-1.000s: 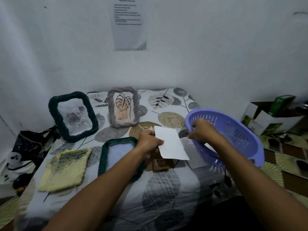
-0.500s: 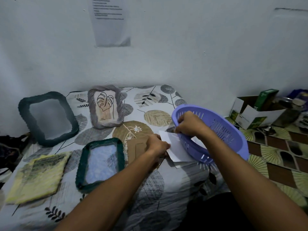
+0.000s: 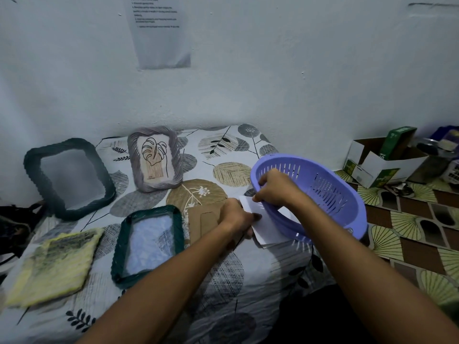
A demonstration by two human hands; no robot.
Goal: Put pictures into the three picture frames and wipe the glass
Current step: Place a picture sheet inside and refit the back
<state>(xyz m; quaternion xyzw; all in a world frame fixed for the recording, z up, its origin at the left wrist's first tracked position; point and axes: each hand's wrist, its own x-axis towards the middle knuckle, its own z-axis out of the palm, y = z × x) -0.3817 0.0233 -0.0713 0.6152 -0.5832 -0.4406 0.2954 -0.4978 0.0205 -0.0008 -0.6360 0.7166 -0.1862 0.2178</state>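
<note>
We take the purple basket [image 3: 330, 194] as the reference landmark. The white picture sheet [image 3: 267, 229] lies at the basket's near-left rim, partly tucked beneath it, on the leaf-patterned bed cover [image 3: 223, 281]. The left hand [image 3: 236, 216] sits just left of the basket with its fingers curled onto the sheet's left edge, gripping it. The right hand [image 3: 272, 186] is clenched over the basket's left rim, directly above the sheet's far corner; we cannot tell whether it also pinches the sheet.

The sheet's right part is hidden behind the basket wall, and its printed face is not visible. A brown backing board [image 3: 203, 219] lies left of the sheet, partly covered by the left hand.

The sheet's long axis runs from far-left to near-right, angled toward the basket's underside.

Left of the basket, the green frame [image 3: 149, 244] lies flat, long axis running away from us. Farther left lies a yellow cloth [image 3: 54, 266]. Beyond these, the grey frame [image 3: 155, 158] holding a leaf drawing and the dark frame [image 3: 69, 177] lean against the wall [image 3: 273, 70]; the dark frame's content is hard to make out.
</note>
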